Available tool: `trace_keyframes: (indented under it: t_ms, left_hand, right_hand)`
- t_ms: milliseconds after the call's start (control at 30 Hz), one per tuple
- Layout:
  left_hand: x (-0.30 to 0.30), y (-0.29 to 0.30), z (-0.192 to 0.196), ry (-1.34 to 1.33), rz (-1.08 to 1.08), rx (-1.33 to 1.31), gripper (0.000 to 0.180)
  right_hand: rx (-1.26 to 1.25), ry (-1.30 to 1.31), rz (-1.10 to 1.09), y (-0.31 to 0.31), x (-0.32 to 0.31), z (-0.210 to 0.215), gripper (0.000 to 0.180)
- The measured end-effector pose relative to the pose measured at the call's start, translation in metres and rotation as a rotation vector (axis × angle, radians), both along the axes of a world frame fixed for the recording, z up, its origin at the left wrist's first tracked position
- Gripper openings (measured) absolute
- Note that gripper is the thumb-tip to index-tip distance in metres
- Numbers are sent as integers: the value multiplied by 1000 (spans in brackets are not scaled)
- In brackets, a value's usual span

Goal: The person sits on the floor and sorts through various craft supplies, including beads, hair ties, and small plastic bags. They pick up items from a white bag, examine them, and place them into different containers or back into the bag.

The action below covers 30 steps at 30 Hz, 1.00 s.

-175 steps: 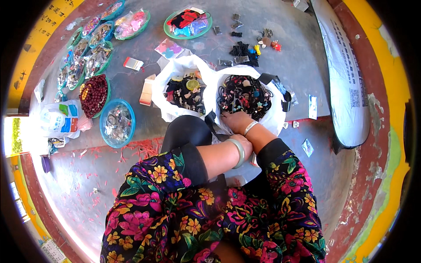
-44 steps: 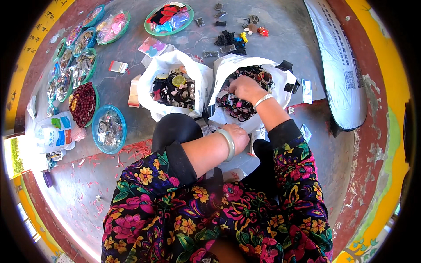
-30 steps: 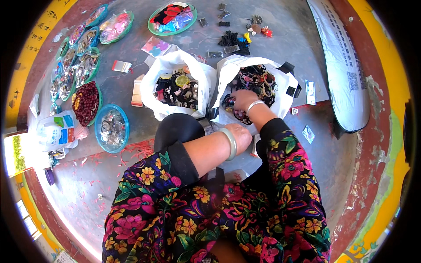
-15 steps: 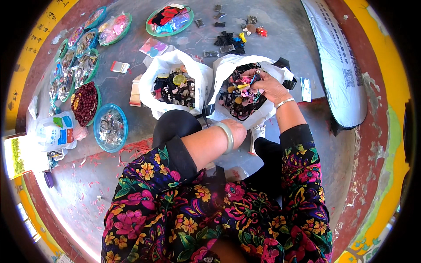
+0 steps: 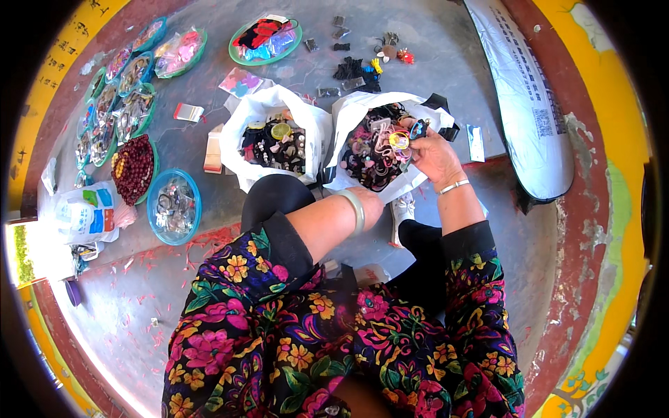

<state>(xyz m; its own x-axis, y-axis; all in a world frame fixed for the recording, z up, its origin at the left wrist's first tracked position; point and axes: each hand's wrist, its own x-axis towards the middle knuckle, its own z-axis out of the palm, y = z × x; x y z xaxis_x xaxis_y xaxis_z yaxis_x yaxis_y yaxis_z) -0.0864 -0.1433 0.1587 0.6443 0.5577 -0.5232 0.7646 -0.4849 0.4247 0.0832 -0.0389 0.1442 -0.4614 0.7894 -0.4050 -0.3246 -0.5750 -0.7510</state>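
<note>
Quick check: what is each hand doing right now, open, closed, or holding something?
Left hand: at the right-hand white bag's near edge; grip cannot be told.
Right hand: fingers pinch a small dark piece over that bag.

Small dark trinket (image 5: 417, 129) above open white bag (image 5: 348, 115)

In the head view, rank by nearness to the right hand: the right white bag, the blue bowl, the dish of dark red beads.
Measured from the right hand:
1. Right white bag, directly under the hand.
2. Blue bowl, well off to the left.
3. Dish of dark red beads, farther left, beyond the bowl.
</note>
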Motion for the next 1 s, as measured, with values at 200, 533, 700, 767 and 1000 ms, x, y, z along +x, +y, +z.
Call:
trace_keyframes:
  t_ms: [200,533,700,767,1000]
  left_hand:
    - [-1,-4,1,-33,35,21,20]
    - [-12,-4,-10,-20,87,12,16]
    - [-17,-8,-8,4,112,62,17]
    - [-19,-15,-16,-7,88,77,20]
    - [-11,-29,-5,-49,121,91,24]
  right_hand:
    - [-42,64,-115,-14,-6,19,45]
    - [5,-128,188,-21,-5,-14,53]
    - [134,-354,140,-22,4,-5,47]
    - [179,-427,118,-25,7,2,45]
    - [996,-1149,573,-67,11,14,39]
